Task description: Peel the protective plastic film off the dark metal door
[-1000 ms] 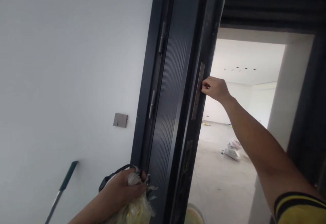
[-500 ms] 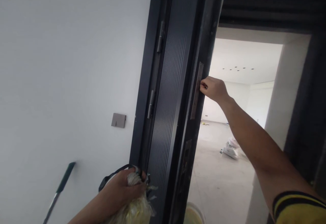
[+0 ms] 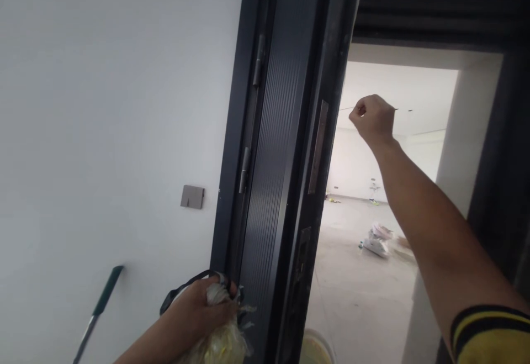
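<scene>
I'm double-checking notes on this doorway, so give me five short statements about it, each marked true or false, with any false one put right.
1. The left hand grips a plastic bag. True.
2. The right hand is pressed flat against the dark door. False: its fingers are curled, and a gap shows between it and the door.
3. The door stands open. True.
4. The pole handle near the white wall is red. False: it is green.
5. The sleeve on the right arm is yellow with dark stripes. True.
</scene>
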Demonstrator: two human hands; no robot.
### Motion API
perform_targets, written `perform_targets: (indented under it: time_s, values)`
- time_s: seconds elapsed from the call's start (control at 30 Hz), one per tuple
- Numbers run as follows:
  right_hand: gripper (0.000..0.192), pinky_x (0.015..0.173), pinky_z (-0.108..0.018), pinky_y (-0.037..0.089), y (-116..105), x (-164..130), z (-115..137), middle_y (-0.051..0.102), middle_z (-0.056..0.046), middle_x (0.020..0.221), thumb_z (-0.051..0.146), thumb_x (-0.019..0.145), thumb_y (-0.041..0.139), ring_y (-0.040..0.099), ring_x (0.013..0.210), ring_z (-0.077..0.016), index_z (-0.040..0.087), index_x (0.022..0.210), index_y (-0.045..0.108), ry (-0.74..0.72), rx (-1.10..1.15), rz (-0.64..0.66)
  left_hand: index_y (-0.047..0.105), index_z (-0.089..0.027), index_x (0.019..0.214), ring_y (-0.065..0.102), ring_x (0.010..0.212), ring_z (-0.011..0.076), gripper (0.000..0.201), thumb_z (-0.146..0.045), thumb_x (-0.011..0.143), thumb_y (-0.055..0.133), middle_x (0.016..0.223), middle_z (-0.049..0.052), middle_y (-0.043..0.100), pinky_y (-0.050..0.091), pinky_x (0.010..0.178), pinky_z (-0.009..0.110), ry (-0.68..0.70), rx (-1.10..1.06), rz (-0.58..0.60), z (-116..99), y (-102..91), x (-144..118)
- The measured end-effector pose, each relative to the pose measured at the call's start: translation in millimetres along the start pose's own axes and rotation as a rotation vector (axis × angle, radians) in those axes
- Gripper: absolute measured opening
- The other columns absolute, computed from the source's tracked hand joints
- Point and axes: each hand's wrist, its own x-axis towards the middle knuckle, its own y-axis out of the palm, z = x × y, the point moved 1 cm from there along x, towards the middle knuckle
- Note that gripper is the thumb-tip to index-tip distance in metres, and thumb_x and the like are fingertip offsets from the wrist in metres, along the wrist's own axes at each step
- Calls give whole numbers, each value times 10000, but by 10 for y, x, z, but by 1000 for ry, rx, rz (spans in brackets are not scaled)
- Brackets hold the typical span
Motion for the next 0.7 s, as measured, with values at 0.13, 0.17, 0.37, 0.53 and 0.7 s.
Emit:
perform_targets:
  time_s: [0.13, 0.17, 0.37, 0.53, 0.7]
  values:
    - [129, 663, -303, 329, -189, 192, -203, 586, -149, 822, 97, 772, 435, 440, 714, -128, 92, 803, 560, 91, -40, 17, 598, -139, 839, 449, 627, 125, 274, -372, 697, 586, 692, 14, 534, 370, 591, 217, 6, -13, 19, 29, 30, 16]
    - [135, 668, -306, 335, -256, 207, -233, 593, -157, 825, 102, 772, 441, 444, 717, -128, 82, 811, 569, 111, -36, -6, 597, -136, 837, 449, 629, 125, 277, -376, 700, 590, 694, 16, 532, 368, 593, 220, 6, -14, 21, 33, 40, 18]
    - [42, 594, -251, 394, -788, -542, 332, 589, -27, 670, 140, 715, 544, 491, 610, -100, 142, 714, 586, 35, 463, 162, 574, -150, 906, 470, 664, 127, 370, -453, 704, 641, 726, 5, 529, 388, 634, 226, 44, -210, -11, -74, 237, 98]
    - [176, 583, -264, 425, -943, -2035, 1532, 552, -18, 666, 125, 787, 466, 493, 629, -130, 196, 639, 531, -555, 788, 620, 561, -148, 915, 534, 740, 165, 470, -565, 704, 605, 777, 23, 568, 424, 676, 247, 81, -363, -257, -273, 590, 275]
    - [215, 753, -325, 489, -872, -2856, 1892, 615, -73, 814, 139, 854, 405, 565, 797, -178, 176, 803, 610, -110, 979, 621, 568, -137, 955, 574, 849, 200, 514, -559, 668, 627, 874, 49, 623, 446, 782, 276, 176, -330, -344, -280, 912, 342]
